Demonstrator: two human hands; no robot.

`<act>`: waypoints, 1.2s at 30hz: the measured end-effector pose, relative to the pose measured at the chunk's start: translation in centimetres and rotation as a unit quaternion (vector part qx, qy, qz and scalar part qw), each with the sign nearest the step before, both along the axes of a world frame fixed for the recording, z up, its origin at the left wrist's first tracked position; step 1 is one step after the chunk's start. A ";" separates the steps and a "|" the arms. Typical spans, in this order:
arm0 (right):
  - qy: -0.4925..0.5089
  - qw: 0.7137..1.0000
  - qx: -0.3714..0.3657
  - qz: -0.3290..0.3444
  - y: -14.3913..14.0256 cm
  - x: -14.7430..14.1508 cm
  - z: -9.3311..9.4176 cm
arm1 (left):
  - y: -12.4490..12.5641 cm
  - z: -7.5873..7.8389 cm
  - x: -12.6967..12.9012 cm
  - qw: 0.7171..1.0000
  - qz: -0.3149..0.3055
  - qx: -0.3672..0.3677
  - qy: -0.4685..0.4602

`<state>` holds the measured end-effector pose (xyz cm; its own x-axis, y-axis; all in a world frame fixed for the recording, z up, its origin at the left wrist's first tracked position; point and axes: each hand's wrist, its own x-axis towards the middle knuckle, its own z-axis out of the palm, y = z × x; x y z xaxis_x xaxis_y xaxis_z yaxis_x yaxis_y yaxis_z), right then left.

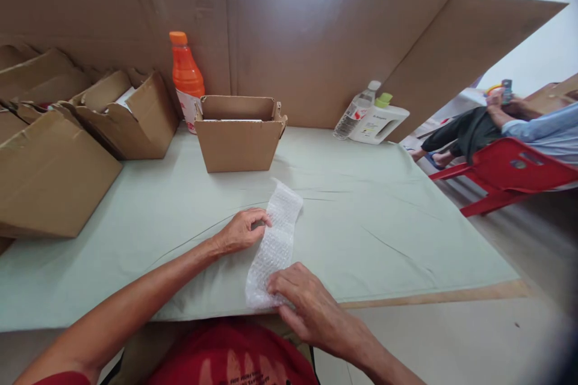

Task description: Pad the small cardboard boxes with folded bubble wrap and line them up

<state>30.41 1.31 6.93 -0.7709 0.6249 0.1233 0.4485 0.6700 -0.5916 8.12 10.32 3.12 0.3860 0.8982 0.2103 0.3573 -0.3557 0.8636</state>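
A strip of clear bubble wrap lies lengthwise on the pale green tablecloth, its near end at the table's front edge. At its left edge, about halfway up, the bent fingers and thumb of my left hand close on the plastic. My right hand grips the near end, with fingers over the top and the thumb low by the table edge. Whether anything is wrapped inside the strip I cannot tell. Beyond it stands an open cardboard box with something white just showing inside.
Several cardboard boxes crowd the left side. An orange bottle stands by a tall cardboard screen. A clear bottle and a white jug lean at the back right. A person sits on a red chair at right.
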 end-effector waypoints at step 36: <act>0.042 0.986 0.154 -0.048 -1.0 -2.5 -3.2 | -12.7 -1.2 -2.5 0.949 0.223 0.024 0.221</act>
<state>27.94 0.29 3.70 -0.6893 0.6174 0.3790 0.4769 0.7805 -0.4042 5.64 -2.39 1.88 0.0289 0.9864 0.1617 0.8052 -0.1188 0.5810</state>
